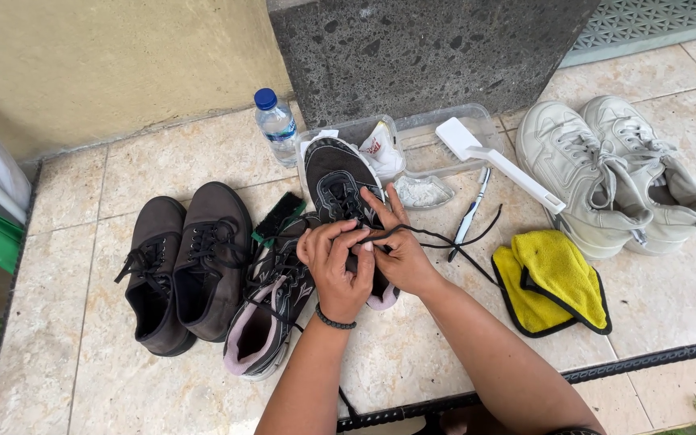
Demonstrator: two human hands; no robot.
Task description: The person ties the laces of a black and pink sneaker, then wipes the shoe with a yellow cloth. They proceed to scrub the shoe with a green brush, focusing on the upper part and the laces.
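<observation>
Both hands meet over the black running shoe (336, 187) standing toe-up on the tiled ledge (412, 354). The left hand (336, 270) is clenched around the shoe's tongue area, and the right hand (396, 250) pinches the black shoelace (453, 240), whose loose end trails toward the yellow cloth (553, 282) right of the shoe. The lace appears to be mid-way through being worked at the eyelets; moving on calls for a steady hold on the shoe and a fine pinch on the lace. Its mate (271, 310) lies just left; the white brush (497, 165) rests behind-right.
</observation>
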